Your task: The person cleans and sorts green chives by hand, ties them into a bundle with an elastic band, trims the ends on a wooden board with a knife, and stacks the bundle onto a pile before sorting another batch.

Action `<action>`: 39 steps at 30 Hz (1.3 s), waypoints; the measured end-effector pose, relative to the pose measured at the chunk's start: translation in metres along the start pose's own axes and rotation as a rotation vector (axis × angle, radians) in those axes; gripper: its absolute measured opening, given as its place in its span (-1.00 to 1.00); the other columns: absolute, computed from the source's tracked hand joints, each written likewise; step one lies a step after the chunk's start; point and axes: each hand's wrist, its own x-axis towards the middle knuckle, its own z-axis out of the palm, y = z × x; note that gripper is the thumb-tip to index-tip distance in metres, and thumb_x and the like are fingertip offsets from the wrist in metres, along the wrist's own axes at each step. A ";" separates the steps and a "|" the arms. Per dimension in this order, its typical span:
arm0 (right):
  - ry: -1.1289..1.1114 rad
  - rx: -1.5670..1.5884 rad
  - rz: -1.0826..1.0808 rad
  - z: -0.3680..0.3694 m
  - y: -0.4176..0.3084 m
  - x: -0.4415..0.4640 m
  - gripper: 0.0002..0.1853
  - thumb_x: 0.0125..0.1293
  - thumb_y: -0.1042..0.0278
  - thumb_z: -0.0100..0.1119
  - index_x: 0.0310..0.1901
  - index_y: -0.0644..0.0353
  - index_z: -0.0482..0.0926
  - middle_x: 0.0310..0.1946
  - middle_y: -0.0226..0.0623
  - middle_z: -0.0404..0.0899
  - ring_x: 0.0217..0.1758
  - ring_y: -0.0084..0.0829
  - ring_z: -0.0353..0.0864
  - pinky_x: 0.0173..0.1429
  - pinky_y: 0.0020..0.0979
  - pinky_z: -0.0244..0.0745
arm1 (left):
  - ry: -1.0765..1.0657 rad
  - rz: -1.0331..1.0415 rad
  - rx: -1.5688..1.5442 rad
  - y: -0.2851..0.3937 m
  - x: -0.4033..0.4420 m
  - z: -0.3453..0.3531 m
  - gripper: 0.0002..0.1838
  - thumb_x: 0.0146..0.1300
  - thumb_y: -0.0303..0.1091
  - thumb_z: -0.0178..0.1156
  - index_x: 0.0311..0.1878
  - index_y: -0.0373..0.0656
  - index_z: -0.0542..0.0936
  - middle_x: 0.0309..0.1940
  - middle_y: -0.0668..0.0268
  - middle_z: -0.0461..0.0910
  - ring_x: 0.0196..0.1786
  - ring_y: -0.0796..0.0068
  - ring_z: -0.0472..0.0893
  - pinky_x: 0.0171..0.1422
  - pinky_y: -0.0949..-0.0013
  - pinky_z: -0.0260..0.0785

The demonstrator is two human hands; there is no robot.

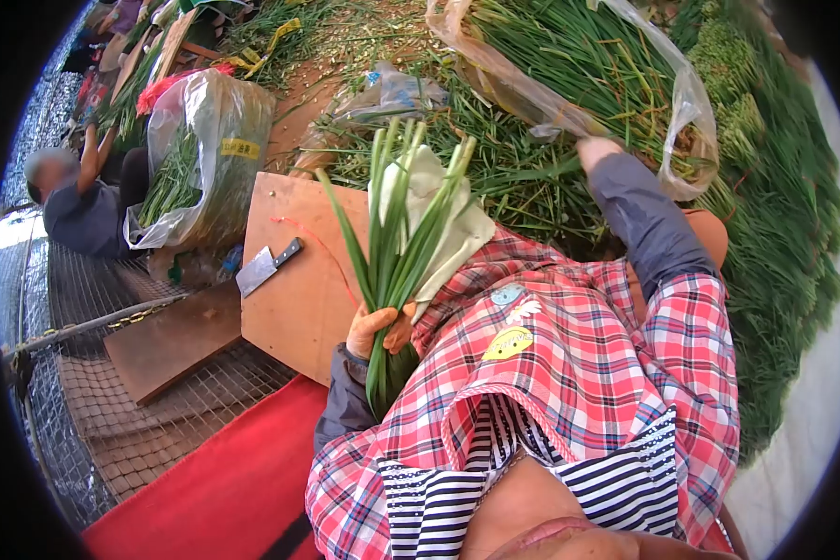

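Note:
My left hand is closed around the lower part of a bunch of long green stalks. They look like garlic greens or green onions, and their pale ends fan upward. My right hand is at the near edge of a large clear plastic bag full of long greens. It is smeared and its fingers are partly hidden, so I cannot tell whether it grips anything. A cleaver with a black handle lies on a wooden board left of the bunch. A thin red string runs across that board.
Cut greens are heaped ahead, beside a crumpled plastic bag. Another bag of greens stands at upper left, near a co-worker. More greens are piled along the right. A second board rests on netting at left.

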 end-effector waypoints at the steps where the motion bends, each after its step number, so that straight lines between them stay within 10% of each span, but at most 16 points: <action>1: -0.129 -0.082 -0.003 0.006 0.012 -0.009 -0.70 0.12 0.33 0.08 -0.06 0.07 0.55 -0.10 -0.10 0.54 -0.01 -0.19 0.53 0.04 -0.24 0.42 | -0.012 0.019 0.041 0.001 -0.003 -0.007 -0.61 0.11 -0.28 0.17 -0.18 -0.46 0.41 -0.78 0.34 0.35 -0.82 0.64 0.26 -0.73 0.58 0.10; 6: 0.299 0.924 -0.502 -0.063 -0.037 -0.069 -0.56 0.06 0.12 0.21 0.02 0.01 0.53 -0.05 -0.15 0.52 0.03 -0.18 0.48 0.16 -0.25 0.30 | 0.115 -0.021 0.105 0.009 -0.005 -0.003 -0.65 0.08 -0.37 0.18 -0.14 -0.43 0.41 -0.46 0.13 0.51 -0.77 0.61 0.32 -0.71 0.56 0.13; 10: 0.701 0.516 -0.968 -0.124 -0.104 -0.112 -0.64 -0.07 0.14 0.32 -0.17 0.00 0.62 -0.15 -0.22 0.56 -0.04 -0.21 0.49 0.16 -0.17 0.23 | 0.072 -0.087 0.137 0.006 0.007 0.003 -0.62 0.05 -0.39 0.20 -0.07 -0.36 0.40 -0.29 0.06 0.52 -0.75 0.59 0.33 -0.69 0.56 0.16; 13: 0.302 0.820 -0.871 -0.104 -0.119 -0.097 -0.75 -0.01 0.14 0.29 -0.31 0.05 0.66 -0.41 -0.26 0.61 -0.22 -0.22 0.57 0.00 -0.27 0.40 | 0.028 -0.079 0.109 0.004 0.008 0.006 -0.58 0.06 -0.37 0.20 -0.02 -0.34 0.38 -0.29 0.06 0.52 -0.74 0.59 0.32 -0.69 0.56 0.16; 16: 0.085 1.375 -0.714 -0.092 -0.115 -0.099 -0.77 0.04 0.20 0.27 -0.29 0.10 0.64 -0.36 -0.23 0.62 -0.21 -0.19 0.58 -0.05 -0.27 0.43 | 0.009 -0.084 0.155 0.004 0.009 0.014 -0.64 0.07 -0.27 0.21 -0.25 -0.42 0.42 -0.77 0.34 0.34 -0.81 0.66 0.27 -0.75 0.61 0.07; 22: 0.225 0.267 -0.176 -0.090 -0.060 -0.054 -0.76 0.17 0.20 0.05 -0.19 0.00 0.63 -0.26 -0.29 0.63 -0.13 -0.27 0.58 0.03 -0.30 0.41 | -0.009 -0.142 0.184 -0.001 -0.002 0.010 -0.66 0.08 -0.24 0.19 -0.29 -0.38 0.43 -0.84 0.39 0.29 -0.84 0.67 0.24 -0.76 0.61 0.05; 25: 0.648 0.130 -0.304 -0.110 -0.057 -0.068 -0.71 0.16 0.18 0.11 -0.08 0.00 0.57 0.00 -0.21 0.50 0.10 -0.21 0.43 0.16 -0.31 0.30 | -0.043 -0.164 0.083 -0.008 0.002 -0.002 -0.64 0.09 -0.26 0.18 -0.22 -0.41 0.45 -0.68 0.27 0.42 -0.82 0.64 0.27 -0.76 0.58 0.08; 30: -0.332 0.475 -0.680 -0.168 -0.097 -0.094 -0.23 -0.10 -0.03 0.34 0.20 0.00 0.34 0.14 -0.11 0.37 0.23 -0.21 0.30 0.28 -0.28 0.18 | -0.184 -0.222 -0.011 -0.010 0.015 0.008 -0.67 0.09 -0.27 0.18 -0.26 -0.42 0.49 -0.62 0.18 0.47 -0.81 0.63 0.28 -0.75 0.57 0.11; 32: -0.067 0.527 -0.979 -0.138 -0.113 -0.094 -0.23 -0.15 -0.04 0.37 0.17 0.00 0.38 0.11 -0.04 0.39 0.22 -0.22 0.33 0.25 -0.31 0.21 | -0.206 -0.232 -0.029 -0.012 0.018 0.002 -0.63 0.09 -0.28 0.17 -0.14 -0.40 0.44 -0.52 0.15 0.50 -0.79 0.63 0.30 -0.76 0.57 0.11; 33: 0.156 0.579 -1.079 -0.113 -0.127 -0.087 -0.42 -0.03 0.08 0.31 0.08 0.01 0.48 -0.12 -0.10 0.55 -0.01 -0.29 0.52 0.08 -0.36 0.37 | -0.182 -0.221 -0.029 -0.013 0.018 0.002 -0.61 0.09 -0.29 0.17 -0.10 -0.38 0.42 -0.48 0.14 0.51 -0.79 0.62 0.31 -0.75 0.57 0.11; 37: -0.222 0.927 -0.829 -0.133 -0.130 -0.128 -0.78 0.22 0.33 0.08 -0.13 0.09 0.60 -0.50 -0.36 0.58 -0.46 -0.56 0.51 -0.28 -0.51 0.45 | -0.170 -0.200 -0.085 -0.013 0.020 -0.006 -0.54 0.10 -0.36 0.15 0.05 -0.33 0.32 -0.37 0.13 0.53 -0.75 0.61 0.33 -0.73 0.57 0.14; 39: -0.144 1.457 -0.789 -0.133 -0.110 -0.128 -0.78 0.26 0.32 0.02 -0.19 0.23 0.59 -0.47 -0.35 0.61 -0.39 -0.56 0.56 -0.28 -0.47 0.47 | -0.126 -0.194 -0.073 -0.013 0.020 -0.008 -0.59 0.11 -0.35 0.15 0.00 -0.33 0.35 -0.43 0.17 0.49 -0.76 0.61 0.31 -0.72 0.56 0.13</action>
